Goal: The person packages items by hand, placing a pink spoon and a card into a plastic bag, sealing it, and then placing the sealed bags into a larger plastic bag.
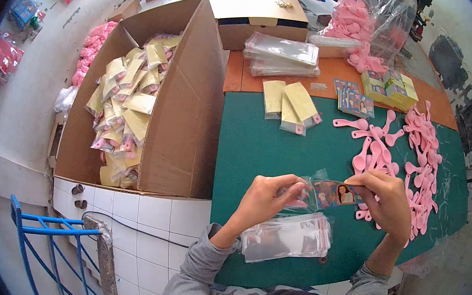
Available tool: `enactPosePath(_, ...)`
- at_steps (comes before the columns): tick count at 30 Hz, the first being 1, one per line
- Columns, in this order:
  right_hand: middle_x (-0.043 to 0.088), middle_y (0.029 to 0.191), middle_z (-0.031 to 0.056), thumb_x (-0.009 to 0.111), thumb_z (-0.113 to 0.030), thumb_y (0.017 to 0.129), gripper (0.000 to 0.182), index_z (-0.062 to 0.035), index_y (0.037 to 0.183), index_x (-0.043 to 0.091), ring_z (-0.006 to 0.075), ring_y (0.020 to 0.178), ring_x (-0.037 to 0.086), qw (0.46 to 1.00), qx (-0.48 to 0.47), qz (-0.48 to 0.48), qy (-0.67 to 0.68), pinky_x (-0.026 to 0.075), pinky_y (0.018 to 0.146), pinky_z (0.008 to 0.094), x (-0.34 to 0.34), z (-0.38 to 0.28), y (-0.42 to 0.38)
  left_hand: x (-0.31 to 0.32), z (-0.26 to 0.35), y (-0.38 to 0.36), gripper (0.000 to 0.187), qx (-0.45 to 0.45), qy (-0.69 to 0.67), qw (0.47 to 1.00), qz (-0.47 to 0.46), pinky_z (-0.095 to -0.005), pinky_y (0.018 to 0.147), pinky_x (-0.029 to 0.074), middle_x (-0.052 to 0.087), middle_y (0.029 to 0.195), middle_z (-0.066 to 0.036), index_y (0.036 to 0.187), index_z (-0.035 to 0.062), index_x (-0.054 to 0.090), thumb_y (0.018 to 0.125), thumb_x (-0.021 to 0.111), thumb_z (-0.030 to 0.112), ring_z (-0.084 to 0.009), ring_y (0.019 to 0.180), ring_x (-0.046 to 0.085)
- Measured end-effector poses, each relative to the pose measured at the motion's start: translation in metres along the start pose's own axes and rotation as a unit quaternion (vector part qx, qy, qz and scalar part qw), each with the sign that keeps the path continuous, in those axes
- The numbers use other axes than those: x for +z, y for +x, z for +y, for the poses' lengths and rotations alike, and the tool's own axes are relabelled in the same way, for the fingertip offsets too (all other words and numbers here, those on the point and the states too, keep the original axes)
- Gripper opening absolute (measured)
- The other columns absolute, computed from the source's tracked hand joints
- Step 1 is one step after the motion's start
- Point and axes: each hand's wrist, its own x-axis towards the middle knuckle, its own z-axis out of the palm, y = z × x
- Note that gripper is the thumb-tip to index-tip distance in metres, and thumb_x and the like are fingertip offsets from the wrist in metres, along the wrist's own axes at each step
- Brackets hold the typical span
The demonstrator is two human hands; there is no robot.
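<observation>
My left hand (272, 200) pinches a clear plastic bag (299, 198) that has a pink spoon inside it. In my right hand (384, 198) is a printed card (332, 194) with a picture on blue, its left end at the mouth of the bag. Below my hands lies a stack of clear plastic bags (287, 238) on the green table mat. Loose pink spoons (378, 149) are heaped just beyond my right hand. Farther back sit a few filled packets with cream card backs (292, 104) and a fanned pile of printed cards (356, 100).
To the left stands a tall cardboard box (186, 95) full of packets. At the back are more clear bags (282, 52), bundled card stacks (391, 88) and a big bag of pink spoons (352, 24). A blue metal frame (55, 229) stands at lower left.
</observation>
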Motion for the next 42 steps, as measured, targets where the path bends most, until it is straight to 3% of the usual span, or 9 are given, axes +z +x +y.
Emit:
enactPosePath(6,0.063,0.078,0.0117,0.058,0.001,0.076,0.015,-0.0023,0.090,0.064,0.0247,0.069,0.062,1.000,-0.004,-0.017,0.009,0.048,0.061,0.0323,-0.003,0.001,0.000,-0.002,0.008,0.000,0.018,-0.020,0.023,0.999,-0.011,-0.0243,0.058,0.052,0.069,0.074,-0.009,0.097,0.0025,0.066,0.089,0.057,0.015,-0.0134,0.068,0.068)
enactPosePath(9,0.063,0.076,0.0109,0.060,0.005,0.075,0.015,-0.0007,0.088,0.065,0.0206,0.062,0.061,0.999,-0.037,0.004,-0.011,0.047,0.054,0.0282,0.003,0.003,0.003,-0.002,0.007,0.001,0.018,-0.018,0.066,0.997,-0.036,-0.0245,0.058,0.052,0.069,0.075,-0.009,0.097,0.0025,0.066,0.088,0.058,0.015,-0.0137,0.069,0.068)
enactPosePath(15,0.063,0.075,0.0103,0.061,0.004,0.073,0.015,0.0000,0.087,0.065,0.0181,0.063,0.059,0.999,0.019,0.008,0.036,0.046,0.055,0.0269,0.001,0.000,0.003,-0.006,0.006,0.000,0.018,0.022,0.027,0.998,-0.050,-0.0252,0.062,0.053,0.069,0.079,-0.009,0.099,0.0021,0.066,0.087,0.059,0.015,-0.0160,0.073,0.069)
enactPosePath(18,0.063,0.076,0.0108,0.061,-0.003,0.078,0.011,-0.0023,0.088,0.065,0.0230,0.065,0.061,1.000,0.006,-0.004,0.022,0.046,0.057,0.0307,0.001,-0.001,0.003,-0.005,0.004,0.001,0.018,0.021,-0.001,0.999,-0.031,-0.0257,0.063,0.053,0.069,0.081,-0.010,0.099,0.0019,0.065,0.087,0.060,0.014,-0.0165,0.074,0.069)
enactPosePath(29,0.061,0.077,0.0104,0.063,-0.003,0.077,0.015,-0.0046,0.092,0.065,0.0260,0.068,0.063,0.999,-0.032,-0.033,0.009,0.049,0.058,0.0335,0.009,-0.006,0.003,-0.007,0.005,0.001,0.017,0.053,0.053,0.996,-0.046,-0.0270,0.061,0.052,0.069,0.079,-0.011,0.099,0.0027,0.065,0.085,0.061,0.012,-0.0173,0.070,0.069)
enactPosePath(32,0.062,0.078,0.0100,0.063,-0.003,0.077,0.017,-0.0054,0.093,0.065,0.0259,0.068,0.063,0.999,-0.037,-0.037,0.005,0.049,0.059,0.0335,0.006,-0.002,0.001,-0.011,0.011,0.001,0.018,0.016,0.031,0.998,-0.052,-0.0274,0.062,0.052,0.068,0.079,-0.012,0.100,0.0031,0.065,0.085,0.061,0.012,-0.0179,0.071,0.069)
enactPosePath(35,0.062,0.079,0.0097,0.063,-0.003,0.076,0.018,-0.0056,0.093,0.065,0.0257,0.069,0.063,0.999,-0.036,-0.036,0.015,0.049,0.059,0.0335,0.008,-0.002,0.003,-0.011,0.006,0.002,0.018,0.075,0.056,0.993,-0.068,-0.0271,0.064,0.052,0.069,0.079,-0.011,0.100,0.0034,0.065,0.085,0.062,0.012,-0.0173,0.073,0.069)
enactPosePath(38,0.061,0.079,0.0095,0.064,-0.004,0.076,0.018,-0.0054,0.093,0.064,0.0261,0.068,0.063,0.998,-0.043,-0.046,0.009,0.050,0.060,0.0343,0.015,-0.004,0.004,-0.007,0.011,0.002,0.017,0.056,0.017,0.996,-0.063,-0.0250,0.065,0.052,0.069,0.082,-0.009,0.098,0.0037,0.068,0.083,0.063,0.009,-0.0131,0.076,0.068)
enactPosePath(42,0.061,0.085,0.0102,0.061,-0.005,0.076,0.020,-0.0031,0.096,0.061,0.0279,0.075,0.063,0.993,-0.043,-0.107,-0.002,0.051,0.064,0.0365,0.024,-0.011,0.004,-0.005,0.014,0.001,0.027,0.077,0.019,0.994,-0.073,-0.0263,0.066,0.052,0.070,0.084,-0.011,0.109,0.0058,0.062,0.083,0.063,0.010,-0.0172,0.077,0.069)
